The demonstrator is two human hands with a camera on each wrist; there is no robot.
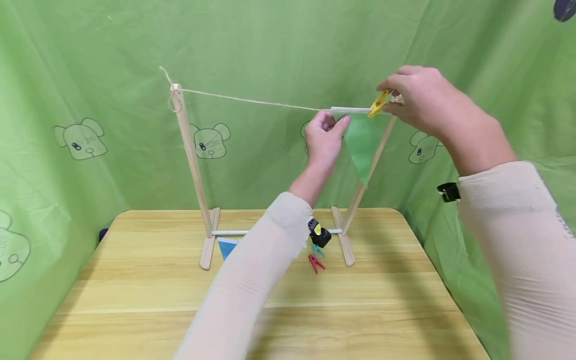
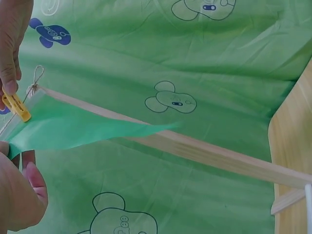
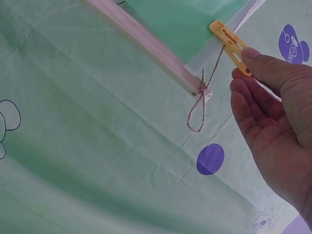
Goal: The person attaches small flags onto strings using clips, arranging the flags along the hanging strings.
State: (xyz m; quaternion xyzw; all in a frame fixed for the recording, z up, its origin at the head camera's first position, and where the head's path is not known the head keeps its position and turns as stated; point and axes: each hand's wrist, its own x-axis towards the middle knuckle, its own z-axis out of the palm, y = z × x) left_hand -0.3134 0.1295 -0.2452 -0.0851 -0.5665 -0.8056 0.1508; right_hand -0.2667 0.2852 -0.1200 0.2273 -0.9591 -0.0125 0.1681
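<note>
A green triangular pennant (image 1: 362, 140) with a white top edge hangs at the right part of a twine line (image 1: 252, 101). My left hand (image 1: 325, 135) pinches its upper left corner at the twine. With thumb and fingers, my right hand (image 1: 425, 100) grips a yellow clothespin (image 1: 378, 104), whose tip sits over the pennant's top edge. The right wrist view shows the yellow clothespin (image 3: 231, 48) across the white edge and the twine, close to the looped knot (image 3: 197, 114) on the wooden post (image 3: 146, 46). Whether the clothespin's jaws are fully closed I cannot tell.
The left post (image 1: 191, 155) and right post stand on wooden feet, joined by a white bar (image 1: 229, 232). On the table (image 1: 135, 290) lie a blue pennant (image 1: 226, 246), partly behind my left sleeve, a red clothespin (image 1: 316, 263) and a teal clothespin (image 1: 318, 250). Green printed fabric (image 1: 279, 45) surrounds the table.
</note>
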